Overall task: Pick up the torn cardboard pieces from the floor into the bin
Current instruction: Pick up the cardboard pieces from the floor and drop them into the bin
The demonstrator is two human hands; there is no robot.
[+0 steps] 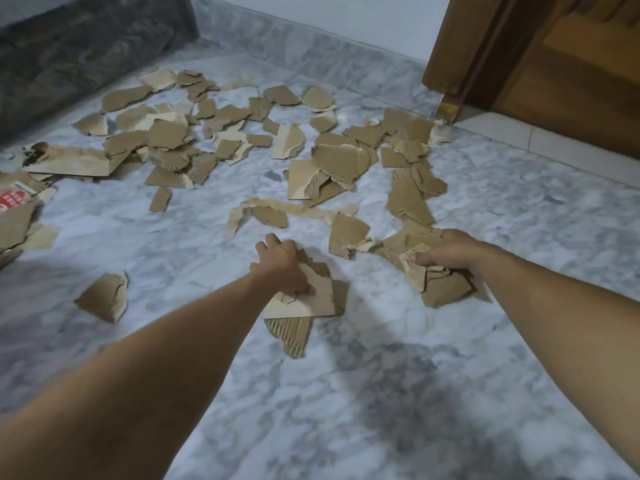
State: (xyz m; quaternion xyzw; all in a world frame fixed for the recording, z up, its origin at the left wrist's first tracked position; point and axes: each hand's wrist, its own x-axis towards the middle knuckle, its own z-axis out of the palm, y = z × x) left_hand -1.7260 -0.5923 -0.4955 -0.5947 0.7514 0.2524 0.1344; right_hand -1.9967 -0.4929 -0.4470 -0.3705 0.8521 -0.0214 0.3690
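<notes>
Littering marble: torn brown cardboard pieces

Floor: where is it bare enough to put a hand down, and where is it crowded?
Bare marble floor lies near the camera, between the two forearms, and between the lone piece and the left hand. The right hand meets the clutter; the scattered pieces crowd the far floor toward the door.

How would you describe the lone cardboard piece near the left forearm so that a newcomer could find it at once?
Start at the left hand, which grips a bundle of torn pieces, and look left across the bare marble floor. The lone cardboard piece lies there by itself, touching no other scrap, unlike the crowded heap further back.
</notes>
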